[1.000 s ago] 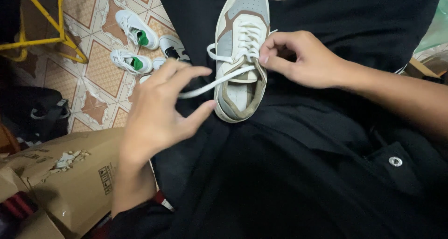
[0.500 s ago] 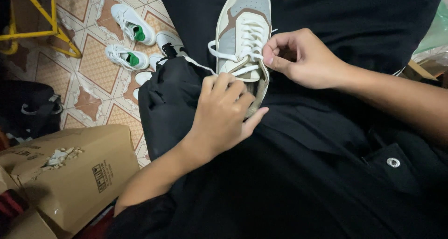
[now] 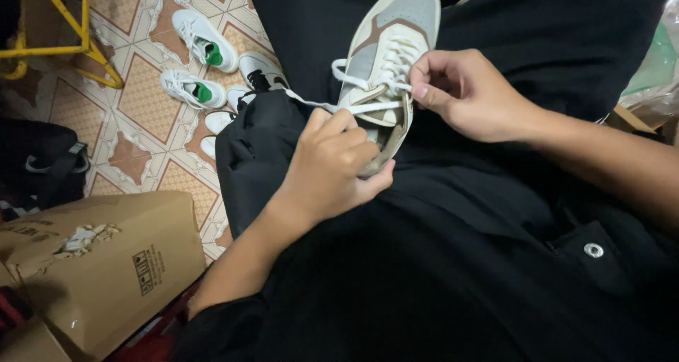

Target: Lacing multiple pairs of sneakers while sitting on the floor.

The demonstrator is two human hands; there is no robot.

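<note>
A white lace (image 3: 332, 107) is being threaded through the sneaker (image 3: 385, 65), pinched by the left hand (image 3: 332, 167) and the right hand (image 3: 463, 93) above it; tightening is judged next.

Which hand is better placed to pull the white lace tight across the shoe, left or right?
Probably the left hand: its fingers already grip the free end of the white lace. The right hand pinches the lace at the eyelets of the beige shoe.
</note>
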